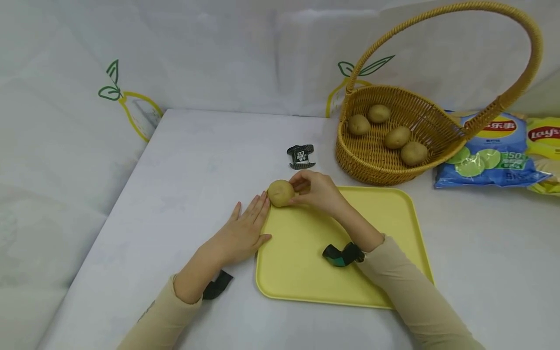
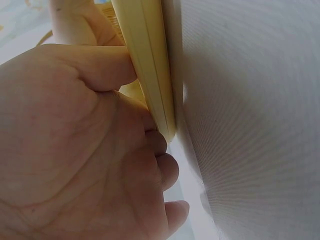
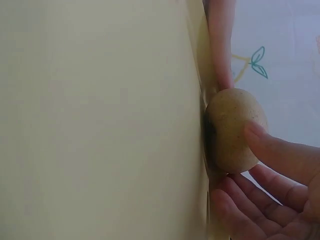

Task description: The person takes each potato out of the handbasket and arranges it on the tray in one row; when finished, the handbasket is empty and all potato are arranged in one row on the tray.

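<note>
a white, creased backdrop (image 1: 227, 58) hangs behind and along the left of a white-covered table (image 1: 188, 160), whose far left corner and slanting left edge are visible. yellow fruit outlines (image 1: 127, 115) topped with green leaves (image 1: 109, 93) are printed on the backdrop at left and towards the right. the tabletop looks finely textured close up. the light is soft and even, with faint shadows.

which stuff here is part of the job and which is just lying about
Part of the job:
- potato, held by the right hand
- yellow tray, left hand at its edge
- wicker basket with four potatoes, probably

Apparently just lying about:
- small black packet
- blue chip bag
- yellow chip bag
</note>
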The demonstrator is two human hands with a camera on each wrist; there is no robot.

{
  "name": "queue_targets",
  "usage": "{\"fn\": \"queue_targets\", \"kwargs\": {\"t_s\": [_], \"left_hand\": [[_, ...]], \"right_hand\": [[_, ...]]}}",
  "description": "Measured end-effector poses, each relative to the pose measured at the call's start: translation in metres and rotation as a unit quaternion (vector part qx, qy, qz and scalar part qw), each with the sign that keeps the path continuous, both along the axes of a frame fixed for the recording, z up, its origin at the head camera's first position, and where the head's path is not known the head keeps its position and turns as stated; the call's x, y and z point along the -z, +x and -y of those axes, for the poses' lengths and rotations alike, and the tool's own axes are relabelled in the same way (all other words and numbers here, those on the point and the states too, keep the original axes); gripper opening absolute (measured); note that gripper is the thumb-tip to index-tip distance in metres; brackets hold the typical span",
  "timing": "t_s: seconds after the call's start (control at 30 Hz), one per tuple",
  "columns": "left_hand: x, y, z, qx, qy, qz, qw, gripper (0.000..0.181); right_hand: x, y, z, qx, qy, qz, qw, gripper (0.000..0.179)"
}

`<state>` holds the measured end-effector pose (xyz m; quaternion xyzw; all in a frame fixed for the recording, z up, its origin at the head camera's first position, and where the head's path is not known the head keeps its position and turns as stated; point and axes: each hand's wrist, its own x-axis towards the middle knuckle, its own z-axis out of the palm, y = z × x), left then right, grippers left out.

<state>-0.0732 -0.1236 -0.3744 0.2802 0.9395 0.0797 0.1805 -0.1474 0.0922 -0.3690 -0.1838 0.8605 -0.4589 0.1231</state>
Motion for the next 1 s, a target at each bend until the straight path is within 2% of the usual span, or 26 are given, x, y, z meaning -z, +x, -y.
{"fn": "queue_targets", "kwargs": {"t_s": [0.37, 0.57, 0.7, 1.0], "left_hand": [[0.001, 0.0, 0.001, 0.001, -0.003, -0.002, 1.0, 0.072], [0.001, 0.001, 0.001, 0.002, -0.004, -0.002, 1.0, 0.072], [0.002, 0.002, 0.001, 0.001, 0.001, -0.004, 1.0, 0.071], [0.003, 0.002, 0.001, -0.002, 0.002, -0.008, 1.0, 0.072]], "right_hand": [[-0.006, -0.002, -0.005, -0.017, 0.008, -0.015, 0.9997, 0.04], [-0.02, -0.002, -0.017, -0.016, -0.017, -0.014, 0.9996, 0.037], [-0.032, 0.001, -0.033, 0.004, -0.038, -0.019, 0.9991, 0.032], [-0.061, 0.006, -0.087, 0.035, -0.059, -0.064, 0.9956, 0.03]]}}
